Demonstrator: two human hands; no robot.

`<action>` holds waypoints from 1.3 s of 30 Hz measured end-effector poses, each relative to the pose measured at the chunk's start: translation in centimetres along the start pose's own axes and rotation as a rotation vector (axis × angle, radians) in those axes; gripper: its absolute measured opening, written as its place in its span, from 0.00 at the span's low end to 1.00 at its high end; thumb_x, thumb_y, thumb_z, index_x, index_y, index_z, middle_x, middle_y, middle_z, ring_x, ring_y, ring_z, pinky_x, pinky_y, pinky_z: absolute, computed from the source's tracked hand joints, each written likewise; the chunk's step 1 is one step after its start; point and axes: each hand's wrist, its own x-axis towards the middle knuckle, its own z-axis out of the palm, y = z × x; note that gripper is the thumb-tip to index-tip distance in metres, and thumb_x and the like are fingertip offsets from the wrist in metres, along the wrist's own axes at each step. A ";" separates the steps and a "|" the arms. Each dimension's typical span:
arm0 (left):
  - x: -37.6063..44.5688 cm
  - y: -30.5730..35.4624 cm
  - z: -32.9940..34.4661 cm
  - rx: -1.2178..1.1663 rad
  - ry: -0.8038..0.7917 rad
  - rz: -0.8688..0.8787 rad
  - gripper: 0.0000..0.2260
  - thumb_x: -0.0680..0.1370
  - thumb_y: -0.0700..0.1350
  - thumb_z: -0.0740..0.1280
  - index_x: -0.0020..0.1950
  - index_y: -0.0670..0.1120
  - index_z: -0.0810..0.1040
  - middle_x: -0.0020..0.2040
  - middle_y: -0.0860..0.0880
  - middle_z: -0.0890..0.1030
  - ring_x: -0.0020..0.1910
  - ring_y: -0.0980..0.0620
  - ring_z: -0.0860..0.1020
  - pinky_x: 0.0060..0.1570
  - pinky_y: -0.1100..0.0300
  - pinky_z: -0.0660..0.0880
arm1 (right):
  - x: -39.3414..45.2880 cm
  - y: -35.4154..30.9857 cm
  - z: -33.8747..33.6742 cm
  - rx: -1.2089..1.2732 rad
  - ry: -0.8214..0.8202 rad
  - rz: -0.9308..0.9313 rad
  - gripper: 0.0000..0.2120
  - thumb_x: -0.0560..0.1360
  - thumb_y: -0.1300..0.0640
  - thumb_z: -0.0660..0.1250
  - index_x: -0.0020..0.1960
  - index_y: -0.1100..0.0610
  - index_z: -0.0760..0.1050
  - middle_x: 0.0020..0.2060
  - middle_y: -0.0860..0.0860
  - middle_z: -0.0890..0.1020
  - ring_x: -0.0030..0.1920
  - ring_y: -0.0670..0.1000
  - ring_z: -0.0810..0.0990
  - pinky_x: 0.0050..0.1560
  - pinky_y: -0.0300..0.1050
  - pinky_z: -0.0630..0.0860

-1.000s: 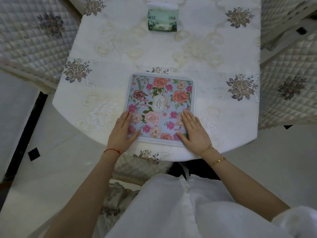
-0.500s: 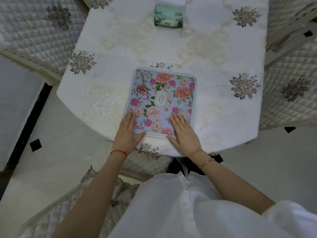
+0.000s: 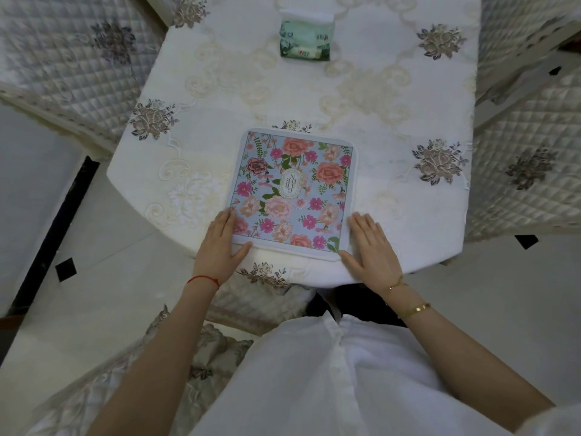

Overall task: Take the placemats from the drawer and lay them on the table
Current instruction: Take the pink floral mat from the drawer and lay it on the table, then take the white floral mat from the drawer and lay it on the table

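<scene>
Head view: I see the placemat [image 3: 290, 190] lying flat on the desk [image 3: 393, 121], just inside its near edge and about midway along it. My left hand [image 3: 220, 243] and right hand [image 3: 371, 247] lie flat with straight fingers, gripping nothing, one at each near corner, I judge to square it to the edge. Its slightly longer axis runs from near edge to far; the printed label reads upside down from here, top toward me.

Bench [image 3: 408, 215] draped in cream embroidered cloth. Floral placemat [image 3: 290, 190] flat near the front edge; green tissue pack [image 3: 305, 42] farther back.
</scene>
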 end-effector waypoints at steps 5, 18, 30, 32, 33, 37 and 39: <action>-0.1 2.7 -1.0 -0.031 0.081 0.121 0.29 0.78 0.49 0.67 0.76 0.45 0.62 0.74 0.45 0.65 0.73 0.47 0.64 0.71 0.51 0.66 | -1.0 0.4 -1.5 0.069 0.067 0.027 0.31 0.79 0.48 0.64 0.76 0.59 0.59 0.75 0.55 0.64 0.76 0.55 0.59 0.77 0.51 0.54; -2.0 14.1 -0.4 -0.087 0.096 0.323 0.17 0.78 0.46 0.68 0.65 0.44 0.75 0.54 0.48 0.80 0.52 0.48 0.78 0.56 0.55 0.74 | -11.3 5.7 -5.4 0.166 0.282 0.201 0.21 0.77 0.58 0.68 0.68 0.63 0.72 0.65 0.58 0.76 0.68 0.59 0.72 0.70 0.54 0.68; -5.7 30.3 5.1 -0.036 -0.001 0.550 0.14 0.78 0.45 0.68 0.62 0.45 0.78 0.57 0.47 0.81 0.57 0.47 0.77 0.58 0.55 0.71 | -28.7 15.4 -8.0 0.213 0.491 0.468 0.19 0.76 0.59 0.69 0.65 0.64 0.74 0.60 0.58 0.80 0.59 0.58 0.79 0.63 0.55 0.74; -6.8 33.9 6.8 -0.023 -0.029 0.610 0.13 0.77 0.45 0.68 0.61 0.45 0.78 0.56 0.47 0.81 0.55 0.47 0.78 0.57 0.58 0.70 | -32.5 17.4 -8.4 0.204 0.530 0.525 0.18 0.76 0.59 0.69 0.64 0.63 0.75 0.59 0.57 0.80 0.58 0.58 0.79 0.62 0.54 0.75; -7.5 35.8 7.7 -0.020 -0.047 0.641 0.12 0.77 0.44 0.68 0.60 0.45 0.78 0.54 0.47 0.81 0.53 0.46 0.78 0.55 0.58 0.70 | -34.5 18.4 -8.5 0.200 0.545 0.560 0.18 0.76 0.59 0.69 0.64 0.63 0.75 0.59 0.57 0.80 0.58 0.58 0.79 0.62 0.54 0.75; -10.3 43.3 11.3 -0.028 -0.105 0.726 0.13 0.76 0.44 0.69 0.60 0.46 0.78 0.50 0.45 0.81 0.47 0.45 0.79 0.49 0.56 0.74 | -42.2 22.3 -8.9 0.196 0.608 0.695 0.17 0.76 0.59 0.69 0.64 0.63 0.75 0.58 0.57 0.81 0.58 0.57 0.79 0.63 0.52 0.74; -11.4 46.9 13.0 -0.047 -0.125 0.782 0.12 0.76 0.44 0.69 0.60 0.45 0.79 0.50 0.45 0.82 0.47 0.45 0.80 0.48 0.56 0.75 | -45.6 23.9 -9.0 0.198 0.642 0.764 0.17 0.76 0.59 0.69 0.63 0.63 0.76 0.57 0.57 0.81 0.58 0.58 0.79 0.62 0.52 0.74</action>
